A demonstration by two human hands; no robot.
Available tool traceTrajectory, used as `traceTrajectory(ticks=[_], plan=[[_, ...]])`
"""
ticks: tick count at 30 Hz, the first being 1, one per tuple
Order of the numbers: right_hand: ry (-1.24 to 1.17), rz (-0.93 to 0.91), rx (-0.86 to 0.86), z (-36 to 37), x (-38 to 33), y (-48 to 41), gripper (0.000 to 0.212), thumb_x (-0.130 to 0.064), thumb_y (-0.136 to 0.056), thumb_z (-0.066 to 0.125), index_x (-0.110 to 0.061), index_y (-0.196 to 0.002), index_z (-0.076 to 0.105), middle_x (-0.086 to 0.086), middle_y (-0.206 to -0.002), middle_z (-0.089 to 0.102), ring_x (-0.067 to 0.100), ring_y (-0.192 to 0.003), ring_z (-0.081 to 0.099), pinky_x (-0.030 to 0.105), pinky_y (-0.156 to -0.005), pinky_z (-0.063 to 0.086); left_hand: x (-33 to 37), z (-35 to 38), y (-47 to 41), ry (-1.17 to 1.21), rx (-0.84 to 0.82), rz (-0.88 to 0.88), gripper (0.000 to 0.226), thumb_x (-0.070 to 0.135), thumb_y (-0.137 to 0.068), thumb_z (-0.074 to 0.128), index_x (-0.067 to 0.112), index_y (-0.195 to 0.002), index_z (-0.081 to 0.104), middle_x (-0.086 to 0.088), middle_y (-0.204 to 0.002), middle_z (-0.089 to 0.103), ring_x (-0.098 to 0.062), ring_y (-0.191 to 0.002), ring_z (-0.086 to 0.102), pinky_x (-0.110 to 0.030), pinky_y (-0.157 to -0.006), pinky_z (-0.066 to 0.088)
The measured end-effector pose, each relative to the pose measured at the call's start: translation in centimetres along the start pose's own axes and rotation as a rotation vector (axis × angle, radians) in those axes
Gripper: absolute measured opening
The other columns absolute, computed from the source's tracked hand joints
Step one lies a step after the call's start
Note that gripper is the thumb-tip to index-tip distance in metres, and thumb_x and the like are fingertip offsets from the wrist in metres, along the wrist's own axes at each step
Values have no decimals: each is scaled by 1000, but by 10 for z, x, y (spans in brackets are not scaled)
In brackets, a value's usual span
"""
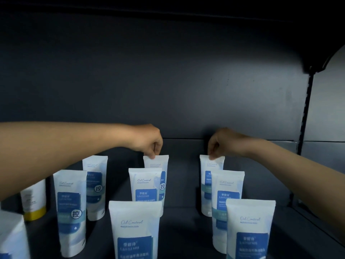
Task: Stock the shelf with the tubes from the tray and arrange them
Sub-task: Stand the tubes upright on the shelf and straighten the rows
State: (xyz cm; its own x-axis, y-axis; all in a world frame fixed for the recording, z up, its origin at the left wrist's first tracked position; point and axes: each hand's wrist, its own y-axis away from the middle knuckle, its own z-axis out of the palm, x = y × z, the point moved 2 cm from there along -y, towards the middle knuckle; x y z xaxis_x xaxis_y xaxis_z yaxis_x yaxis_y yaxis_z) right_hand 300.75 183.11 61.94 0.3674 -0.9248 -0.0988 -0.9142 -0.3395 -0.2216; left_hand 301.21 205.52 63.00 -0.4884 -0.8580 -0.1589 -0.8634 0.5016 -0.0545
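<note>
My left hand [149, 141] pinches the crimped top edge of the rear middle tube [158, 163], thumb and fingertips closed on its left corner. My right hand [220, 144] pinches the top edge of the rear right tube [211, 165] the same way, nearer the middle of the crimp. Both tubes stand upright, caps down, at the back of the shelf [183, 212], near the dark back panel [168, 81]; I cannot tell whether they touch it.

In front of each stand two more: the second middle tube [144, 186] and front middle tube [134, 230], then the second right tube [227, 202] and front right tube [250, 232]. From my view each row overlaps, so the gaps within it are hard to judge. A lane of bare shelf runs between the middle and right rows, straight to the back.

On the left, under my forearm, stand the left rear tube [95, 184] and left front tube [70, 212], with a yellow-capped tube [34, 200] beyond them. A blurred tube [11, 238] sits at the lower left corner.

A slotted upright [306, 109] marks the right edge of the bay, with open shelf between it and the right row
</note>
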Motion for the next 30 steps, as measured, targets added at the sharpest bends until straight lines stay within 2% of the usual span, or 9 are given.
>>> traceTrajectory(ticks=[5, 9, 13, 16, 18, 22, 25, 28, 30], plan=[[-3, 5, 19, 0, -1, 0, 10, -17, -79, 72, -12, -88, 72, -16, -67, 56, 6, -68, 54, 17, -62, 41, 0, -1, 0, -22, -6, -13, 12, 14, -82, 67, 11, -94, 70, -4, -94, 73, -4, -66, 53, -18, -65, 43], [1, 7, 17, 0, -3, 1, 12, -16, -79, 72, -10, -89, 72, -10, -71, 59, 10, -74, 57, 19, -63, 44, 1, -3, 2, -60, -31, -18, 15, 13, -82, 66, 9, -97, 69, 3, -85, 69, 3, -59, 47, -12, -60, 39], [10, 23, 6, -2, -4, 2, 14, -19, -78, 73, -11, -90, 72, -4, -82, 64, 12, -80, 60, 25, -75, 49, 0, -6, 4, -73, -29, -24, 18, 12, -82, 66, 10, -100, 69, -2, -98, 72, 5, -60, 46, -10, -60, 38], [1, 18, -17, -4, -7, 7, 16, -17, -79, 72, -8, -92, 71, -2, -81, 64, 11, -68, 57, 23, -66, 47, 1, -9, 9, -76, -31, -28, 20, 13, -83, 66, 9, -102, 69, -3, -101, 72, -1, -67, 51, -7, -60, 37], [9, 11, -30, -7, -9, 10, 16, -19, -81, 70, -7, -92, 71, 0, -83, 65, 10, -69, 58, 24, -68, 48, 3, -13, 15, -88, -34, -27, 20, 16, -83, 65, 10, -102, 69, -1, -101, 72, -1, -70, 51, -6, -59, 35], [87, 20, -61, -13, -15, 18, 23, -33, -85, 63, -13, -94, 70, 2, -100, 70, 18, -95, 63, 32, -88, 50, 5, -27, 28, -142, -59, -37, 21, 28, -86, 62, 11, -97, 69, -4, -99, 72, -5, -73, 54, -14, -63, 40], [173, 28, -106, -21, -27, 29, 29, -37, -87, 59, -10, -94, 67, 4, -100, 67, 23, -96, 61, 32, -87, 49, 4, -44, 44, -224, -85, -85, 27, 36, -87, 58, 12, -96, 68, -6, -99, 72, -16, -86, 60, -23, -67, 43], [221, 40, -72, -34, -40, 44, 32, -40, -84, 55, -8, -81, 60, 7, -91, 65, 28, -87, 59, 32, -81, 49, 7, -61, 65, -275, -59, -131, 32, 40, -89, 55, 11, -98, 67, -5, -103, 70, -20, -97, 61, -24, -75, 42], [235, 46, -53, -45, -49, 54, 36, -42, -83, 56, -7, -91, 62, 9, -100, 66, 29, -94, 60, 36, -86, 49, 11, -70, 78, -309, -28, -147, 38, 42, -90, 52, 9, -101, 67, -6, -105, 69, -22, -97, 61, -26, -75, 42]])
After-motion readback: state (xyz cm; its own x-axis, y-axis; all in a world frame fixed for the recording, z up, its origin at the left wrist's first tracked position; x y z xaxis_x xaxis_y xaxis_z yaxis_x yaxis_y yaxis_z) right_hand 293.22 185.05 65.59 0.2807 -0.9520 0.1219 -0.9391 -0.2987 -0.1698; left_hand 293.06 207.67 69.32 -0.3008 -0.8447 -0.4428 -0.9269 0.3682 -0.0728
